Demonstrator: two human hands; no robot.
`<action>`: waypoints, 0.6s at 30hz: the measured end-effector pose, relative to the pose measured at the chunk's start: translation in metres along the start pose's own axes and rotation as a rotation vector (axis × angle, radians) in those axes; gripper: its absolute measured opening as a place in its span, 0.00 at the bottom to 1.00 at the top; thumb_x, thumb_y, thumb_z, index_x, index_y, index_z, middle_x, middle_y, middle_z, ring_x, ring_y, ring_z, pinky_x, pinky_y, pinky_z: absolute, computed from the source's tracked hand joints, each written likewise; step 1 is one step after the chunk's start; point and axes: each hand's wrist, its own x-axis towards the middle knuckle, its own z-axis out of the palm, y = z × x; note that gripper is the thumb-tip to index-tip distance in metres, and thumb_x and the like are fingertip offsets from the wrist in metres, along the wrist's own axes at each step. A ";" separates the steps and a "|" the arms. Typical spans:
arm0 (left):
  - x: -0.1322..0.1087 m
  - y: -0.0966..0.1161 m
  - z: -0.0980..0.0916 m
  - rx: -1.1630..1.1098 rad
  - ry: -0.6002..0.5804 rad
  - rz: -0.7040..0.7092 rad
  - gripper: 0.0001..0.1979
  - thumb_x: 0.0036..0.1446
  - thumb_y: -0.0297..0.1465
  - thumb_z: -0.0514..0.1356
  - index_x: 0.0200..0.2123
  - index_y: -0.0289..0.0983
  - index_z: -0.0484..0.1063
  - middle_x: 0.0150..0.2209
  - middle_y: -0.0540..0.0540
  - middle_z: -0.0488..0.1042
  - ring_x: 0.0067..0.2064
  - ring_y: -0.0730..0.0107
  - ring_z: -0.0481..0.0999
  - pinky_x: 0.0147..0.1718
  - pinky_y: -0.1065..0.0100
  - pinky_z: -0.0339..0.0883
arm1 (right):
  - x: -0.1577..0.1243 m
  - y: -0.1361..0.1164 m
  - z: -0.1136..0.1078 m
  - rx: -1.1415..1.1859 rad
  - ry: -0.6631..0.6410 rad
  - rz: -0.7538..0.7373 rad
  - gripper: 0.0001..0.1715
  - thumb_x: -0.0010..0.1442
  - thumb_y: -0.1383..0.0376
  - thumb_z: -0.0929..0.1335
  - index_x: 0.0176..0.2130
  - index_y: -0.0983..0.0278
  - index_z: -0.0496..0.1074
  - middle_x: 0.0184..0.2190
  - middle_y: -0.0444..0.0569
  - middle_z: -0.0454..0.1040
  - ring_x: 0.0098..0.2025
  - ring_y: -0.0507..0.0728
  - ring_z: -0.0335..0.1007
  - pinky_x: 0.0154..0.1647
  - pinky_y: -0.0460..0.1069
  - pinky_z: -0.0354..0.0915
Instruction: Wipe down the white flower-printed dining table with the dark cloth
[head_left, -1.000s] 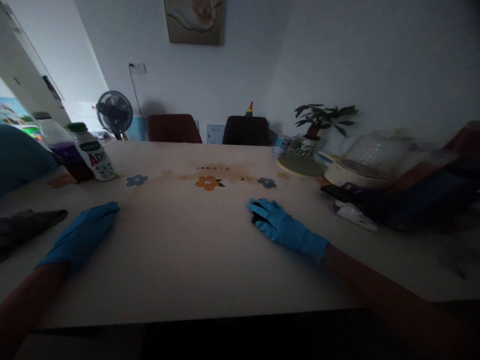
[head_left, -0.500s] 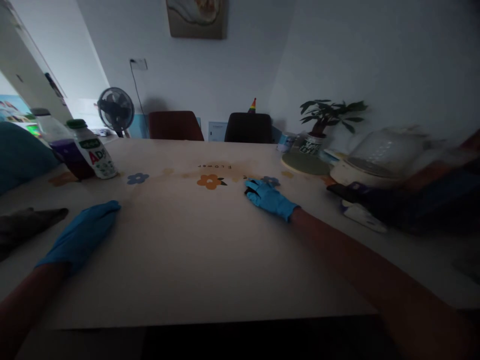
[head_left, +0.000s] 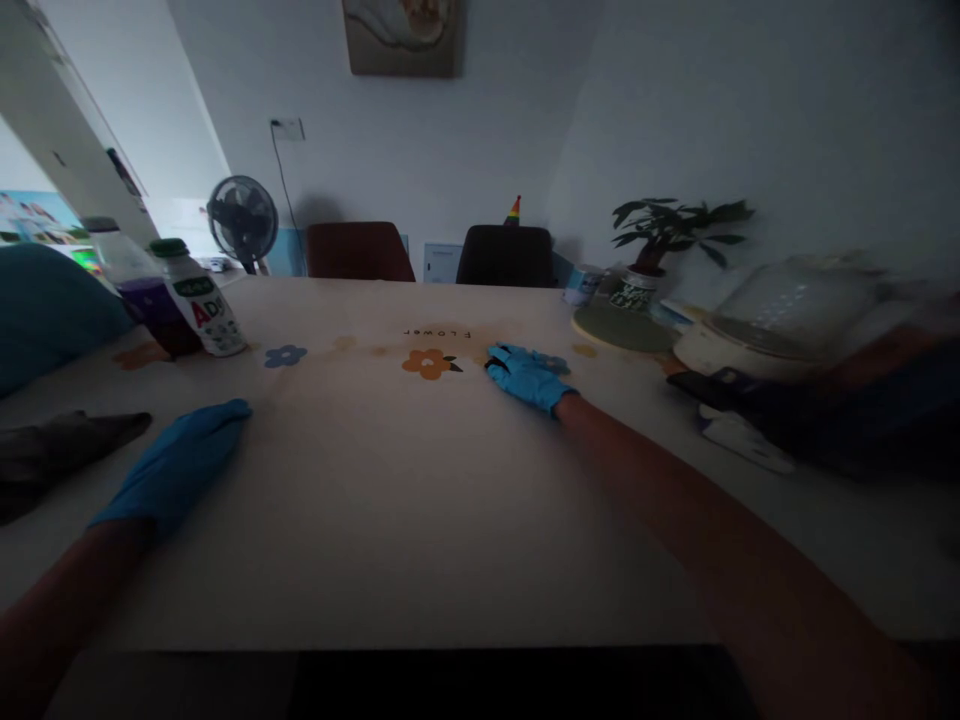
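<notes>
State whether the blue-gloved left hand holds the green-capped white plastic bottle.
No, pale table shows between the left hand and the bottle.

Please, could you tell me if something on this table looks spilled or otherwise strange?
Yes, perhaps: a brownish smear around the upside-down FLOWER lettering, near the gloved right hand. Its soft, uneven edges look unlike the crisp orange flower print; it may be a stain.

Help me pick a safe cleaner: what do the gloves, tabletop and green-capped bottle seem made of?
Gloves: likely thin, matte rubber; they cling and wrinkle. Tabletop: possibly plastic-coated, smooth and dull, its flower print lying flat. Green-capped bottle: likely smooth opaque plastic, judging by its contoured body.
</notes>
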 end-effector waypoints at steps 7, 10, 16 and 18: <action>-0.002 0.008 0.002 0.007 0.004 -0.020 0.42 0.71 0.42 0.45 0.75 0.24 0.77 0.78 0.33 0.74 0.80 0.44 0.73 0.85 0.47 0.57 | -0.014 0.000 0.004 -0.005 0.035 -0.069 0.33 0.84 0.46 0.64 0.75 0.55 0.78 0.77 0.58 0.77 0.79 0.73 0.72 0.83 0.72 0.66; 0.000 0.005 0.001 0.007 0.003 -0.028 0.41 0.71 0.41 0.45 0.75 0.25 0.77 0.78 0.34 0.74 0.80 0.44 0.74 0.85 0.47 0.58 | -0.032 -0.001 0.004 0.011 0.032 -0.141 0.32 0.84 0.50 0.63 0.75 0.59 0.79 0.77 0.62 0.76 0.77 0.74 0.74 0.82 0.73 0.67; 0.001 -0.001 0.000 0.021 0.004 0.011 0.41 0.71 0.42 0.46 0.75 0.27 0.77 0.78 0.35 0.75 0.79 0.45 0.75 0.84 0.47 0.60 | -0.077 -0.007 0.000 0.056 0.006 -0.238 0.38 0.84 0.46 0.61 0.77 0.61 0.76 0.78 0.64 0.73 0.78 0.77 0.72 0.83 0.77 0.65; 0.001 0.000 0.000 0.035 -0.006 0.000 0.42 0.72 0.42 0.45 0.76 0.26 0.76 0.79 0.35 0.73 0.79 0.46 0.74 0.84 0.48 0.60 | -0.091 -0.009 -0.003 0.062 -0.005 -0.261 0.38 0.84 0.45 0.61 0.79 0.58 0.75 0.80 0.62 0.72 0.79 0.77 0.70 0.84 0.79 0.63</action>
